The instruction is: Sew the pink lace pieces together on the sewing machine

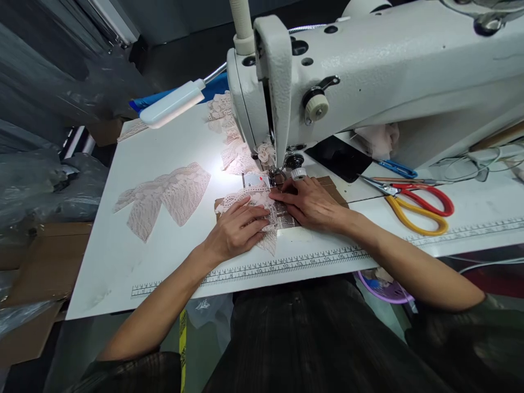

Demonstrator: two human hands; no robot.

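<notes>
Pink lace fabric (268, 240) lies at the needle area of the white sewing machine (368, 65). My left hand (237, 228) rests flat on this lace with its fingers spread. On the right, my right hand (309, 203) is bent beside the presser foot, its index fingertip touching the lace edge; whether it pinches the fabric is too small to tell. Under the lace and my right hand is a brown board (333, 191). Another lace piece (180, 194) lies flat on the table to the left, and more lace (221, 112) trails behind the needle.
A lit lamp (174, 103) hangs over the white table (102, 256). At the right lie red-handled scissors (429, 199), yellow-handled scissors (421, 221), blue snips (397, 168) and a black phone-like slab (341, 157). A printed ruler (262, 270) follows the front edge.
</notes>
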